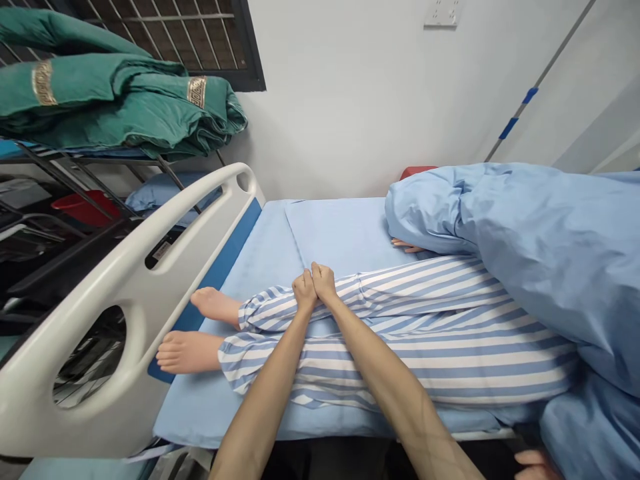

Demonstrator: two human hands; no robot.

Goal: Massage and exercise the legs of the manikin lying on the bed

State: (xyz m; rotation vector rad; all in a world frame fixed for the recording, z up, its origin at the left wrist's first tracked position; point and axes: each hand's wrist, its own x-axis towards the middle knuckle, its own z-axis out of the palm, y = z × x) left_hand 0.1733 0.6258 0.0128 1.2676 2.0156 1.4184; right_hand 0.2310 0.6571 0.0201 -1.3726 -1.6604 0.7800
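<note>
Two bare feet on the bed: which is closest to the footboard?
The foot nearest the camera; its toes reach further toward the footboard than the other foot.

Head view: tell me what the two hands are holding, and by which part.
The left hand and right hand lie curled on the striped trouser leg, near its cuff; whether they grip the cloth cannot be told.

1. The left hand [305, 290] and right hand [324, 281] rest side by side, touching, on blue-and-white striped trousers [425, 360].
2. The trousers dress a mannequin [215, 303] lying on a hospital bed [220, 267].
3. Its bare feet [187, 352] lie near the white footboard [107, 267].
4. A blue quilt [525, 247] covers its upper body.
</note>
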